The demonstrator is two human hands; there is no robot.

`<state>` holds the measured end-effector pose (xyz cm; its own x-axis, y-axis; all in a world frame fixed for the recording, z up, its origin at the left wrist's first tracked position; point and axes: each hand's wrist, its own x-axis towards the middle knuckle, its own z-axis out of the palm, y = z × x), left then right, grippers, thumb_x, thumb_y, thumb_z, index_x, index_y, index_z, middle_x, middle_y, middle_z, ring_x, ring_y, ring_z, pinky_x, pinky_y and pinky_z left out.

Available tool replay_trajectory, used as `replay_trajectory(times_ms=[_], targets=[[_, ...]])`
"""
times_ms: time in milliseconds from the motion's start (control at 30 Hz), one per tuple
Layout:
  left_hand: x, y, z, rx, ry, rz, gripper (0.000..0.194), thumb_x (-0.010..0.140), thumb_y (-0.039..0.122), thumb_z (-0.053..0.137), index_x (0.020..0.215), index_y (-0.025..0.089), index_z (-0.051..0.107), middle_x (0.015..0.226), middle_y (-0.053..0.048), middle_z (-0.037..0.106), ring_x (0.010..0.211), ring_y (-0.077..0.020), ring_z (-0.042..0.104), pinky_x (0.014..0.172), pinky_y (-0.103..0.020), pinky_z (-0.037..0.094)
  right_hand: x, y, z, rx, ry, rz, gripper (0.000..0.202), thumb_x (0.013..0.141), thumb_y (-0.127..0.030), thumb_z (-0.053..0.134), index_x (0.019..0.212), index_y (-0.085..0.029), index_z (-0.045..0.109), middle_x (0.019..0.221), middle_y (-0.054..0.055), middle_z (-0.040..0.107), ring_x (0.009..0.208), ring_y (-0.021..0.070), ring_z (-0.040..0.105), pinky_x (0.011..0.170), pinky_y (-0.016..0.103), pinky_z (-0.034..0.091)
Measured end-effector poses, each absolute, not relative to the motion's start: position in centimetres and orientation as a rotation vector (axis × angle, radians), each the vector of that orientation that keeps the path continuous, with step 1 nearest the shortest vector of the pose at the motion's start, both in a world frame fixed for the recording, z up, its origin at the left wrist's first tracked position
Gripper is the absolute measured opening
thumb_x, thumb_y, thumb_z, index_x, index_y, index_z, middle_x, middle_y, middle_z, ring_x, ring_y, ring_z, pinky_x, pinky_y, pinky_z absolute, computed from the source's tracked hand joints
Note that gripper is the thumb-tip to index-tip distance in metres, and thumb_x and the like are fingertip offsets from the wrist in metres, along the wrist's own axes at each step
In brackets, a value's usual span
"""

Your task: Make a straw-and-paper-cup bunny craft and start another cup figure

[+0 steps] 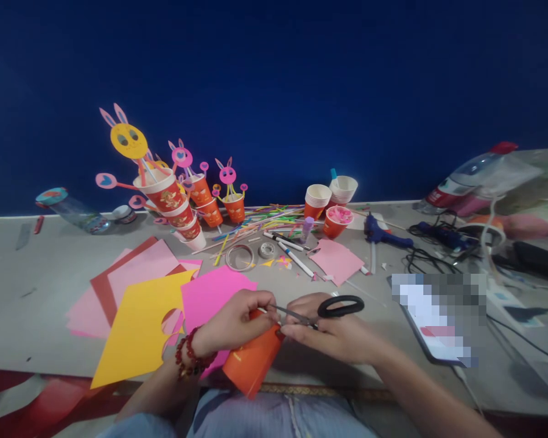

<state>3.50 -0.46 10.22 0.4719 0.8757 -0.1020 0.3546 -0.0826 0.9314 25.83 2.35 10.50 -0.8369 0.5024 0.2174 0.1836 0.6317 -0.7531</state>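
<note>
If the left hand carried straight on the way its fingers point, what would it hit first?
Most likely the scissors, whose blades lie just ahead of the left hand's fingertips, with the right hand right behind; depth there is hard to judge.

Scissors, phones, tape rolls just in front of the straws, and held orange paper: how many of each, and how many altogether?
Scissors, in the right hand: 1
Orange paper piece, in the left hand: 1
Tape rolls, one big and one small: 2
Phone: 1
Total: 5
</note>
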Motion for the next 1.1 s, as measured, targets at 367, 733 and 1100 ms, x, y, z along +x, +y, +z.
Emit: replay_trajectory(times_ms=[367,733,1100], targets=[[3.3,0.1,9.8,1.484,0.969,0.51,0.021,0.084,0.032,0.062,0.071,0.017,0.057,0.065,0.004,0.054,0.064,-0.0113,0.046,0.06,-0.021,0.036,25.8,4.2,11.4,-0.457,-2.487,1.336,0.044,0.103,-0.049,0.05,0.09,-0.015,0.074,0.085,0.006,0.072,0.077,0.0172,0.067,0.07,0.026,0.05],[3.2,0.1,8.7,1.316,0.899,0.467,0.032,0.085,0.046,0.066,0.076,0.016,0.06,0.067,0.002,0.053,0.06,-0.0104,0.043,0.056,-0.022,0.033,25.4,5.4,11.7,-0.328,-2.516,1.394,0.052,0.101,-0.056,0.049,0.086,-0.015,0.077,0.077,0.005,0.073,0.071,0.0158,0.066,0.065,0.023,0.048],[3.9,0.0,8.4,1.25,0.873,0.456,0.056,0.08,0.071,0.066,0.07,0.017,0.052,0.058,0.006,0.044,0.052,-0.008,0.034,0.05,-0.023,0.022,25.1,6.0,12.5,-0.284,-2.589,1.433,0.037,0.097,-0.047,0.062,0.085,-0.015,0.077,0.072,0.003,0.072,0.067,0.015,0.066,0.062,0.022,0.046]])
